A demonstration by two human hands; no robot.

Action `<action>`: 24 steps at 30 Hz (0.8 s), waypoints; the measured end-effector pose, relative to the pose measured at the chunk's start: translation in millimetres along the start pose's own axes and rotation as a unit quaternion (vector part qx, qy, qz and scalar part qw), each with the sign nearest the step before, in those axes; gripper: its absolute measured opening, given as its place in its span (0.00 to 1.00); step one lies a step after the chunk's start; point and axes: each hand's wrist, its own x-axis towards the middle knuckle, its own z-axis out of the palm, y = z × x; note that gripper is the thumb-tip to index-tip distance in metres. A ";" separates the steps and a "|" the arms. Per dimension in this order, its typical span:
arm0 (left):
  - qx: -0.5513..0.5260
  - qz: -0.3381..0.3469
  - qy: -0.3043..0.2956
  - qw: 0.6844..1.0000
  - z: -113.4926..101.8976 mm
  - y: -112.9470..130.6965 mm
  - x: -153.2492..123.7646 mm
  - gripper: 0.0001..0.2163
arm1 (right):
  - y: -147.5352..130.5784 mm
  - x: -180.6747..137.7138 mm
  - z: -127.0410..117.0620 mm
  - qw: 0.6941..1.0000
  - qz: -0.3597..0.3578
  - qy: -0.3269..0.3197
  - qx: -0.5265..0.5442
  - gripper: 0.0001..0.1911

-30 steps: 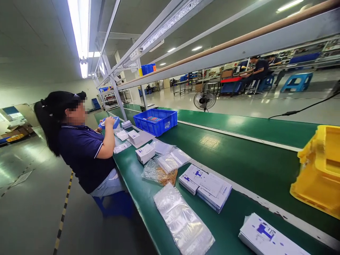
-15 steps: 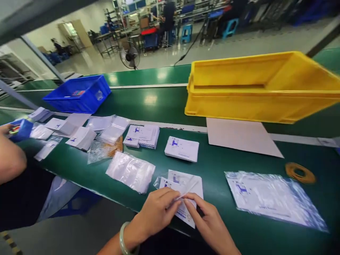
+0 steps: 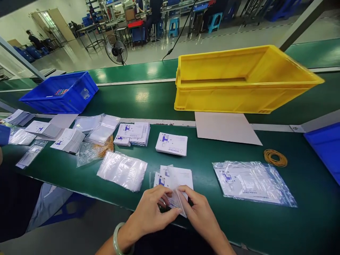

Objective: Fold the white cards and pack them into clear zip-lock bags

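Note:
A small clear plastic bag (image 3: 174, 179) stands up between my two hands above some printed cards (image 3: 186, 174) near the table's front edge. My right hand (image 3: 198, 209) pinches the bag's right side between thumb and fingers. On its left side, my left hand (image 3: 152, 209) has curled fingers against the film and its thumb at the lower edge; a green bangle (image 3: 117, 237) circles that wrist. Just beyond lies a stack of printed cards (image 3: 171, 144). To the left is a pile of empty clear bags (image 3: 122, 170), to the right several filled bags (image 3: 249, 180) with cards inside.
Rubber bands (image 3: 275, 158) lie at right. A yellow bin (image 3: 223, 97) stands behind a cardboard sheet (image 3: 225, 127), and a blue bin (image 3: 61, 94) at far left. More card stacks (image 3: 67, 140) and bags (image 3: 103, 129) fill the left side. Another person's leg (image 3: 47, 203) shows at left.
My fingers have shifted from a close pinch together to opposite sides of the bag, which now stands more upright. The view has turned right, bringing a blue bin in at the right edge.

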 end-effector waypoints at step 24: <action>0.072 0.028 -0.044 0.996 -18.3 7.3 -8.7 0.10 | -6.4 0.3 -5.8 0.998 0.007 -0.013 -0.059 0.10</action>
